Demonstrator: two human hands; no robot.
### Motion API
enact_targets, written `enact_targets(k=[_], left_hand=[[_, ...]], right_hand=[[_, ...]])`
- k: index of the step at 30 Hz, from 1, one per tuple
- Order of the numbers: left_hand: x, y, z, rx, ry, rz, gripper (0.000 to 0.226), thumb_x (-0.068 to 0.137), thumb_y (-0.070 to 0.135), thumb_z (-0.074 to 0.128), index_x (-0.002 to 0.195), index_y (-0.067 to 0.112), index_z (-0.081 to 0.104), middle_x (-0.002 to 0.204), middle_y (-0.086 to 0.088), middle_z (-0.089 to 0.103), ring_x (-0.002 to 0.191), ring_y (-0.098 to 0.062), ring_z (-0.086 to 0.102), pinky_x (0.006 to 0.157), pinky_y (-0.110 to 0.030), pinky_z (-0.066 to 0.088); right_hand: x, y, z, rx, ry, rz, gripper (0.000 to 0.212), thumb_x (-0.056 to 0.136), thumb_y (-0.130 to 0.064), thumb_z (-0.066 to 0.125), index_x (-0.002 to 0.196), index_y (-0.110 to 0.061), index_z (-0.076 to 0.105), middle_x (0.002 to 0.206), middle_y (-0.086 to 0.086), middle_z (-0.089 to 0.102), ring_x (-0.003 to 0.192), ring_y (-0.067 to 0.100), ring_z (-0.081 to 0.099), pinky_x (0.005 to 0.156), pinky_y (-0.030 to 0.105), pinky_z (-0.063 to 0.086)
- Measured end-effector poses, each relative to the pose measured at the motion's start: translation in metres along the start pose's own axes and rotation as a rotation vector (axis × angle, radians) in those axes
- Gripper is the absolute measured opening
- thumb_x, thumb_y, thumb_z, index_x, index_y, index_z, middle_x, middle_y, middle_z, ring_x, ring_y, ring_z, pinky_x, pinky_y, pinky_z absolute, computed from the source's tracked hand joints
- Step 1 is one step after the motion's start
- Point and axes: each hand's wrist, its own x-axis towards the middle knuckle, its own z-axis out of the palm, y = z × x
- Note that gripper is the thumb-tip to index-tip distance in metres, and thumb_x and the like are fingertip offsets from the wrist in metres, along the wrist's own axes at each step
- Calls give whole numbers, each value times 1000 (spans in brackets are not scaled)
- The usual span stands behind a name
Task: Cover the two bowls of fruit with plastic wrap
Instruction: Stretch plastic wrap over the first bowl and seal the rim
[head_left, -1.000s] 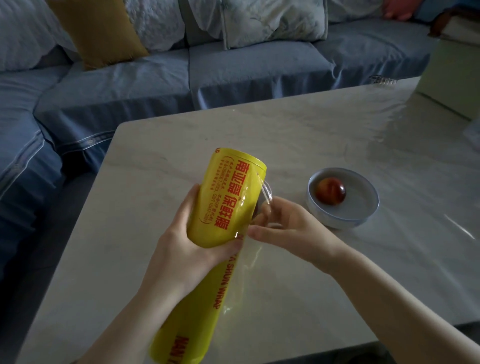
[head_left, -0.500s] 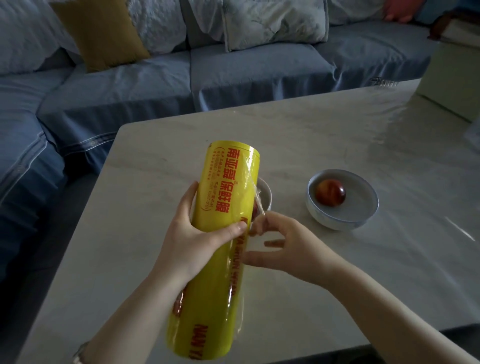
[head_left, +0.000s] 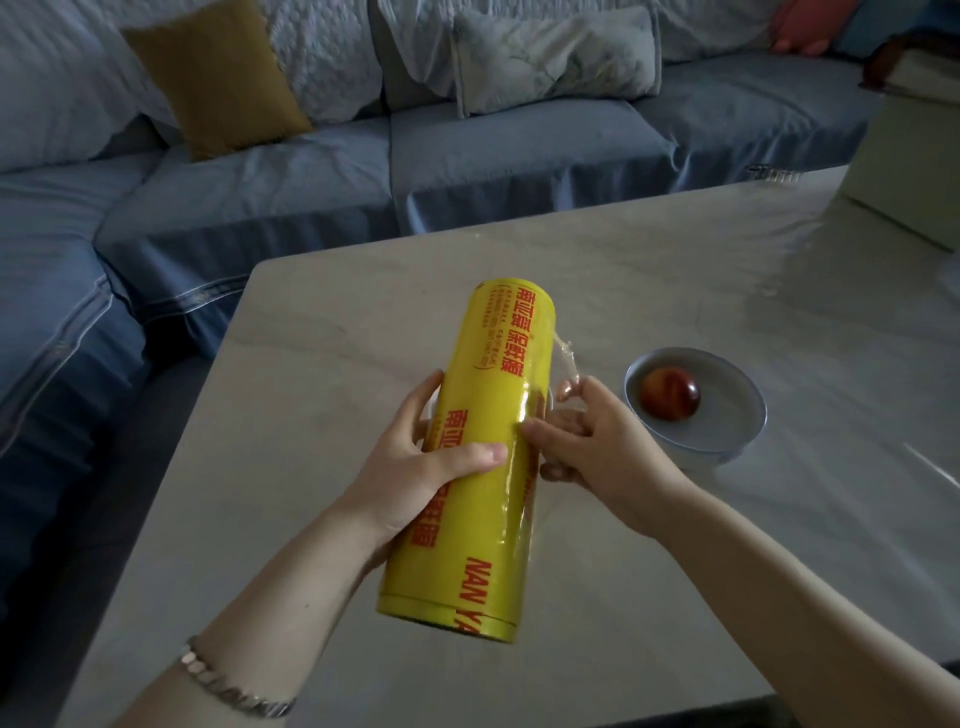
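Note:
A big yellow roll of plastic wrap (head_left: 483, 457) with red lettering is held above the table, tilted away from me. My left hand (head_left: 415, 457) grips its middle from the left. My right hand (head_left: 592, 447) pinches a twisted loose strand of clear film (head_left: 566, 364) at the roll's right side. A grey bowl (head_left: 727, 441) holding a red fruit (head_left: 669, 399) stands on the table just right of my right hand. A second bowl is almost wholly hidden behind the roll; only a sliver of its rim (head_left: 548, 410) shows.
The pale marble table (head_left: 675, 291) stretches away to the right, where a pale box (head_left: 914, 171) stands at the far corner. A blue sofa (head_left: 467, 145) with cushions runs behind and to the left of the table.
The roll has been raised and shifted so its near end is now in full view. My right hand has drawn the film strand up and out from the roll's edge.

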Motion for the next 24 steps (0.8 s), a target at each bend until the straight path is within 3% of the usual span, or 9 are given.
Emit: enact_targets(k=[2, 4, 7, 11, 12, 14, 18, 21, 24], left_hand=[[2, 2, 0, 10, 72, 46, 110, 37, 41, 82, 136, 43, 33, 117, 1, 60, 91, -22, 70, 68, -36, 59], [2, 4, -1, 54, 115, 83, 108, 41, 39, 83, 135, 46, 31, 118, 6, 58, 95, -19, 67, 72, -36, 59], [2, 8, -2, 75, 147, 97, 112, 37, 43, 83, 136, 46, 31, 119, 6, 57, 97, -19, 65, 74, -37, 58], [7, 10, -4, 49, 216, 124, 105, 46, 37, 80, 139, 42, 31, 119, 4, 57, 94, -17, 65, 65, -29, 55], [7, 10, -4, 44, 230, 130, 105, 46, 36, 79, 139, 41, 31, 117, 4, 58, 94, -16, 65, 64, -28, 55], [9, 10, -4, 21, 256, 135, 103, 46, 35, 79, 138, 40, 32, 114, 5, 59, 90, -16, 66, 62, -26, 54], [9, 8, -4, 18, 267, 132, 103, 46, 35, 79, 138, 39, 32, 111, 6, 60, 88, -16, 68, 60, -26, 55], [9, 7, -5, 33, 301, 131, 102, 52, 34, 86, 138, 40, 31, 116, 4, 59, 92, -18, 66, 69, -34, 57], [9, 6, -5, 90, 345, 166, 93, 64, 29, 82, 139, 40, 29, 112, 11, 56, 92, -11, 62, 67, -29, 54]], right_hand=[[0, -5, 0, 36, -49, 159, 17, 80, -15, 67, 88, -9, 53, 59, 1, 44, 48, 8, 43, 51, 21, 45], [-1, -8, -4, -103, -131, 241, 16, 76, -24, 70, 77, -10, 61, 55, 0, 46, 49, 10, 43, 54, 20, 45], [-3, -11, -9, -348, -171, 125, 18, 80, -28, 66, 75, -10, 65, 61, -9, 59, 62, 6, 52, 65, 17, 47], [-7, -5, -3, -152, -251, 36, 18, 88, -12, 56, 72, -12, 47, 69, -2, 54, 70, 10, 54, 71, 19, 49], [-8, -2, -1, -93, -263, 75, 13, 87, -14, 56, 78, -10, 49, 70, 0, 53, 67, 11, 54, 72, 23, 51], [-11, 0, 2, -3, -283, 182, 22, 81, -25, 59, 90, -6, 52, 67, 2, 51, 59, 9, 53, 73, 26, 55], [-16, -1, 11, -30, -220, 224, 22, 91, -25, 51, 78, -8, 53, 59, 0, 43, 44, 4, 45, 50, 21, 52], [-20, -4, 14, -90, -174, 207, 30, 95, -31, 42, 81, -9, 55, 69, 1, 51, 43, 3, 46, 34, 17, 34], [-22, -1, 15, -118, -146, 127, 34, 97, -33, 38, 89, -9, 61, 81, 5, 60, 50, 10, 50, 36, 18, 30]])
